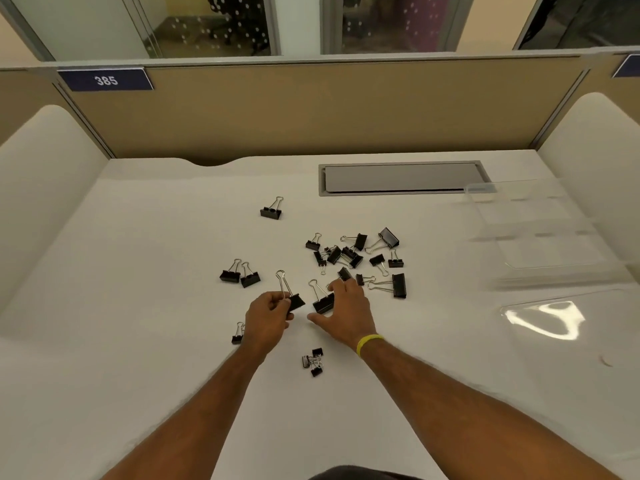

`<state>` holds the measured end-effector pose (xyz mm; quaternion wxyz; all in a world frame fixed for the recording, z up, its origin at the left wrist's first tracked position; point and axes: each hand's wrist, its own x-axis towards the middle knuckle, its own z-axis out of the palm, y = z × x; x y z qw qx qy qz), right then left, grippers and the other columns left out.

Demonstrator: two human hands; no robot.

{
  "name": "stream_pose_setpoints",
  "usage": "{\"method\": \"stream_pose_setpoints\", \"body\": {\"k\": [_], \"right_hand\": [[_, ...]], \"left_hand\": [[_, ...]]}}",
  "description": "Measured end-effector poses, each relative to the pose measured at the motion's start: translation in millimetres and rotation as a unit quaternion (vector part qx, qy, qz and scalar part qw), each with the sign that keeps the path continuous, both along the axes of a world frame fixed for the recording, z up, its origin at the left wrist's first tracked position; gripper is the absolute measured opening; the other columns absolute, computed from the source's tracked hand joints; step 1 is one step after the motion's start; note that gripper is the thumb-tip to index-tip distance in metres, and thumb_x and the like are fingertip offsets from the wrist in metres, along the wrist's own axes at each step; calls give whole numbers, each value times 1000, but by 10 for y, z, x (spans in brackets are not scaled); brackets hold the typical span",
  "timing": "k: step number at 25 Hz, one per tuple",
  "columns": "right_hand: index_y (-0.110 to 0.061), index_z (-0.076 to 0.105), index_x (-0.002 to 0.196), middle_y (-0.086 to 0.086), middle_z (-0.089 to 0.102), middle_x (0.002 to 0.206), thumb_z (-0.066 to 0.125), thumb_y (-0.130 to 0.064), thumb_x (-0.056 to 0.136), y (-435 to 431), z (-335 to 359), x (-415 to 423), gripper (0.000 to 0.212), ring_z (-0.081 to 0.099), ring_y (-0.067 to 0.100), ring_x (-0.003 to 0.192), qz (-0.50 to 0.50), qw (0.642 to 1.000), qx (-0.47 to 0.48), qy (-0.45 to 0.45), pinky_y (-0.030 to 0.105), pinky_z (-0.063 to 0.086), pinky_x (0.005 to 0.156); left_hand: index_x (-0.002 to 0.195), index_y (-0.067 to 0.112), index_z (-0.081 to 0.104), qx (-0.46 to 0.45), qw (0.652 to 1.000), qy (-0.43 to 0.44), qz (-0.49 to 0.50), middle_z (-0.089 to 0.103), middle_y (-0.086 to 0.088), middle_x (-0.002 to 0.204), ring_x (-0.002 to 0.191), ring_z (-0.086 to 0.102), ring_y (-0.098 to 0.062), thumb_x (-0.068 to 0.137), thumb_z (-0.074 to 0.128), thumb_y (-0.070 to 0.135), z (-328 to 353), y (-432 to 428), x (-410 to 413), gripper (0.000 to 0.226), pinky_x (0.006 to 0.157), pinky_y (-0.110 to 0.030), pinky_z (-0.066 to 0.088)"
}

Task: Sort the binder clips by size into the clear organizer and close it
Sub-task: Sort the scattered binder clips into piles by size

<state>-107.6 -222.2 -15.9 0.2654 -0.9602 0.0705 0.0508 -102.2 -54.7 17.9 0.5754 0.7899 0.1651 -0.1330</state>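
- Centrally on the white table point(138, 237), small and large black metal binder clips point(353, 254) lie scattered.
- Left hand point(268, 313) pinches a large black binder clip point(295, 301), its wire handles pointing up.
- Right hand point(346, 306), fingers spread, lies over another large black clip point(323, 303).
- Blurred clear plastic organizer point(540, 230) sits at the table's right edge, lid open.

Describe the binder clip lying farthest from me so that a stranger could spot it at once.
Start at the grey recessed panel set into the white desk near the back partition. Just left of its left end and slightly nearer, a lone black binder clip lies. Unlike the clips in the main pile, it has no neighbour.
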Motion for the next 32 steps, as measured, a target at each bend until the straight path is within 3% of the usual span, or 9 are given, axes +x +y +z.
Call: {"method": "stream_pose_setpoints", "body": {"k": [3, 8, 12, 16, 18, 23, 25, 28, 32], "right_hand": [[-17, 49, 119, 6, 48, 121, 72, -46, 75, 87, -14, 52, 58, 47, 24, 114, -17, 1000, -6, 10, 37, 47, 92], [-18, 56, 101, 0, 55, 105, 73, -31, 75, 132, 29, 17, 33, 55, 16, 94, -143, 965, 218, -31, 27, 49, 80], [-21, 56, 99, -5, 57, 99, 77, -31, 76, 232, 80, -49, 32, 56, 8, 92, -116, 947, 290, -70, 16, 45, 76], [-23, 56, 102, -7, 53, 102, 78, -32, 74, 285, 64, -84, 37, 55, 5, 95, -90, 956, 266, -86, 18, 48, 81], [-23, 56, 103, -8, 52, 103, 78, -31, 74, 263, 65, -82, 37, 54, 4, 95, -80, 958, 262, -87, 18, 48, 81], [-24, 52, 113, -9, 50, 110, 79, -39, 71, 128, 74, -87, 53, 51, 2, 99, -24, 965, 250, -79, 15, 45, 84], [-24, 51, 115, -9, 49, 112, 75, -46, 74, -40, 51, -62, 53, 49, 5, 102, -11, 976, 196, -97, 19, 45, 88], [-21, 53, 118, -3, 53, 119, 70, -31, 78, -493, 20, 24, 45, 48, 15, 110, -45, 990, 63, -119, 36, 42, 97], [-18, 53, 128, 2, 50, 135, 68, -23, 78, -1084, 75, 101, 53, 44, 25, 125, -39, 997, -60, -13, 37, 35, 100]], "left_hand": [[108, 10, 63, -2, 1000, 13, -5, 70, -5, 93, 76, 67, -16, 95, 53, 12, -49, 102, 71, 17, 65, -27, 53], [107, 10, 62, -20, 999, 39, -23, 69, -6, 99, 76, 66, -16, 95, 51, 12, -99, 115, 189, 17, 64, -28, 52], [110, 9, 60, -72, 994, 64, -53, 69, -8, 102, 87, 70, -20, 97, 47, 14, -122, 19, 241, 19, 65, -30, 54], [103, 6, 63, -156, 983, 89, -45, 70, -18, 100, 90, 72, -30, 98, 50, 25, -164, -91, 277, 24, 78, -42, 60], [105, 5, 62, -167, 981, 85, -59, 73, -16, 94, 86, 73, -28, 95, 59, 29, -173, -119, 284, 27, 79, -42, 60], [114, 3, 55, -186, 978, 80, -47, 72, -17, 101, 84, 74, -25, 91, 65, 10, -210, -172, 313, 27, 76, -38, 60], [115, 3, 54, -184, 979, 83, -38, 71, -16, 103, 85, 74, -25, 91, 65, 9, -225, -168, 340, 28, 76, -35, 60], [115, 2, 53, -189, 978, 85, -31, 69, -16, 106, 84, 74, -26, 90, 66, 7, -243, -137, 369, 28, 73, -32, 61], [116, 2, 52, -185, 979, 81, -16, 69, -16, 106, 83, 74, -26, 90, 65, 7, -256, -94, 411, 29, 72, -32, 61]]}}
